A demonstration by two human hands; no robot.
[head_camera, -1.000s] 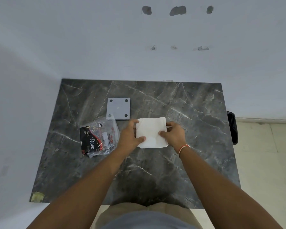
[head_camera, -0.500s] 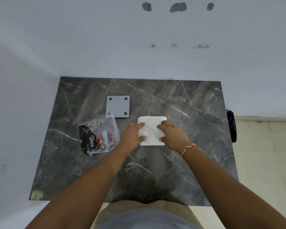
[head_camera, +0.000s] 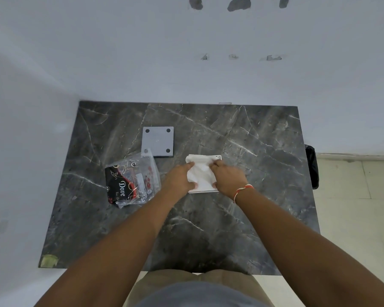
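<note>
Marble table (head_camera: 253, 218) holds cloth (head_camera: 201, 173) well inside its edges

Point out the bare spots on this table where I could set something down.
Widest: the right side of the table, between the right hand and the black bag at its edge. Also the far strip along the wall and the near left corner by the tape patch. Crowded: grey plate, plastic packet and the left hand on the white cloth sit close together.

Rumpled white cloth (head_camera: 201, 175), flat on dark marble tabletop (head_camera: 253, 134)
</note>
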